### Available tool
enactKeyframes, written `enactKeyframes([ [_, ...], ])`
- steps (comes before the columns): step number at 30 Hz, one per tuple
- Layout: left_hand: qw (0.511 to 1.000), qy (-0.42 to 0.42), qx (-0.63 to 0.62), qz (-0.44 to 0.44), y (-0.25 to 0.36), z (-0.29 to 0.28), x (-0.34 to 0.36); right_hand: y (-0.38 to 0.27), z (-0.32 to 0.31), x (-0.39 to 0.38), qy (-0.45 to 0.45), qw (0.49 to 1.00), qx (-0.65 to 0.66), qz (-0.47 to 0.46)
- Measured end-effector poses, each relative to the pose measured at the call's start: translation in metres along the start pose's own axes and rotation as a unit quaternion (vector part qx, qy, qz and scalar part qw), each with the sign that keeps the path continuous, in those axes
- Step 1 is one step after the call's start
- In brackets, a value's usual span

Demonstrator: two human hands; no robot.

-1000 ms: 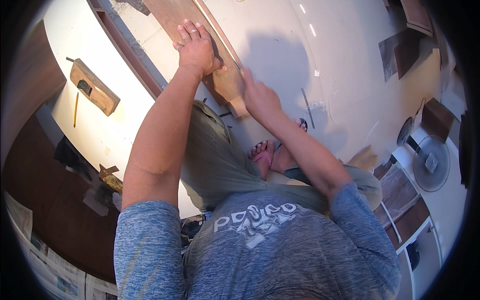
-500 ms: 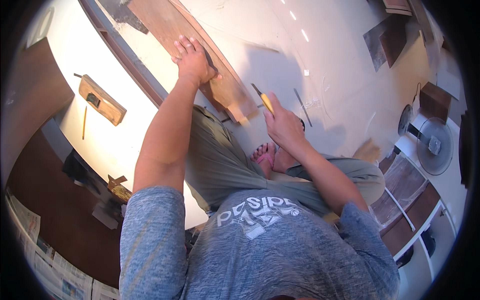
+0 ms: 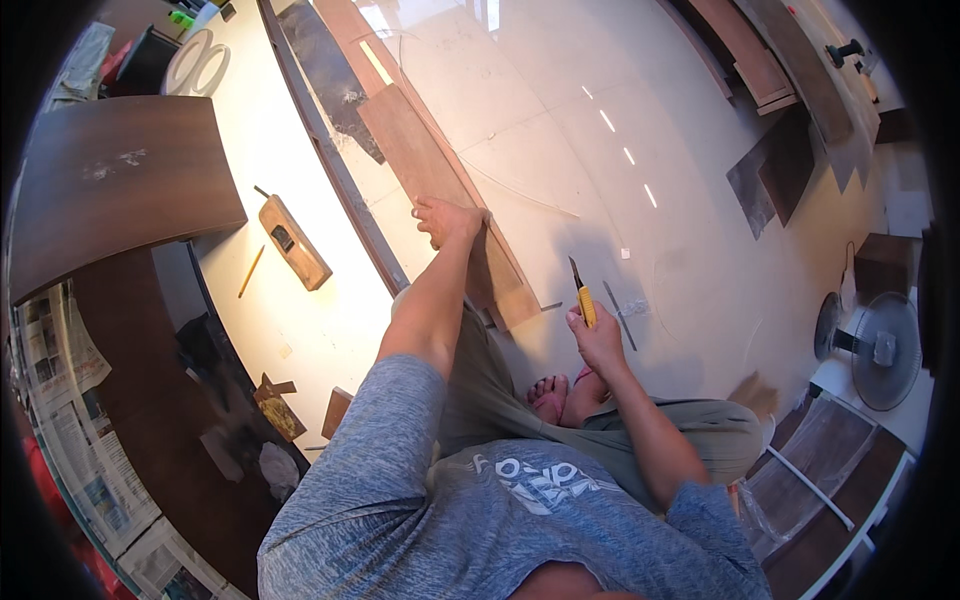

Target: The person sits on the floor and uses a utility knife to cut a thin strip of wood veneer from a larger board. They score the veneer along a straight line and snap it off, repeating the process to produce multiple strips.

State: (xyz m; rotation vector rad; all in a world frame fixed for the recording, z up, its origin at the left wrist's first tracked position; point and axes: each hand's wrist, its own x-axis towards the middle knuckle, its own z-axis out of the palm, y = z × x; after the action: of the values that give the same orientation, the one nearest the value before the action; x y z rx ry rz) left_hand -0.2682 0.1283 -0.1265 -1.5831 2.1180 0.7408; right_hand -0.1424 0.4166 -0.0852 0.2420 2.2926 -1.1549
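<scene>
On the glossy floor, left hand [image 3: 447,220] spread flat, pressing the long brown veneer strip [image 3: 440,190] down near its end, right hand [image 3: 595,335] just beside it wrapped round a yellow utility knife [image 3: 582,295], blade up, wooden hand plane [image 3: 294,242] off left.

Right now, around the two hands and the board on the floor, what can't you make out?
- Head view: the near end of the brown board is hidden behind the left hand and forearm.
- The yellow knife handle is covered by the right hand grip.
- The knife blade is too small to tell its edge.
- The feet are partly covered by the knees.
</scene>
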Motion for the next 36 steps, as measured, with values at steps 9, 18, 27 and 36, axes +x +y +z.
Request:
enactKeyframes([
  [9,0.783,-0.139,-0.595,0.119,-0.014,-0.067,0.02,-0.002,0.001,0.013,0.052,0.993,0.102,0.0],
  [18,0.769,-0.118,-0.602,0.182,-0.059,-0.167,-0.049,-0.108,0.029,0.004,-0.145,0.951,0.274,-0.008],
  [27,0.744,-0.148,-0.606,0.24,-0.079,-0.18,-0.075,-0.203,0.061,-0.027,-0.316,0.834,0.453,0.001],
  [36,0.75,-0.054,-0.605,0.264,-0.117,-0.191,-0.1,-0.191,0.07,-0.07,-0.169,0.933,0.291,-0.127],
])
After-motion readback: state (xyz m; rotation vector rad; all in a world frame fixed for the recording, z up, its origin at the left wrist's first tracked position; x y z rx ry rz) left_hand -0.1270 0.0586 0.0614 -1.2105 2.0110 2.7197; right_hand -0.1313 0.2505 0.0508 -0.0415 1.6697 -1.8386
